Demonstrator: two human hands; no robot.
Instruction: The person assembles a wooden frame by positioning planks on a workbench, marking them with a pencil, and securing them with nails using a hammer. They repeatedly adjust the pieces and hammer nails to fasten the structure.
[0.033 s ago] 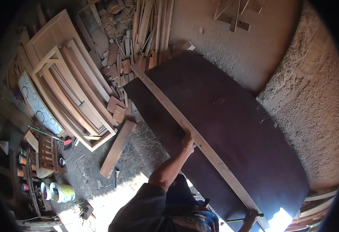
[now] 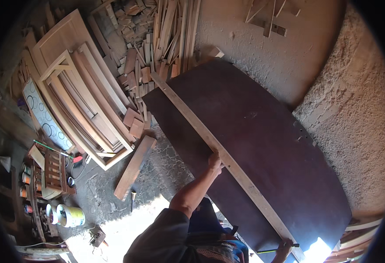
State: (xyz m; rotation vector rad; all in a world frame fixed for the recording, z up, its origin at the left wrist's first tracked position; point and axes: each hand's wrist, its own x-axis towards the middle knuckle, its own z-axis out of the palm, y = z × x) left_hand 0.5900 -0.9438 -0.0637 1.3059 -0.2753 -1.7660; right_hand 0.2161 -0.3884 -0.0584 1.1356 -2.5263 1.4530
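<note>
A large dark brown board lies in front of me. Across it, from far left to near right, runs a long narrow wooden batten. My left hand is closed on the batten's near edge around its middle, with the arm stretched out. Close to the batten's near end, my right hand rests at its edge with curled fingers. A thin yellow-green strip shows on one side of that hand and a dark tip on the other. Whether they are one tool, I cannot make out.
Wooden frames and panels lean at the left. Behind them are stacked offcuts. A loose plank, a chisel-like tool and buckets stand or lie on the floor. A rough wall borders the board's right side.
The whole view has shifted very slightly. Both hands keep their places on the batten.
</note>
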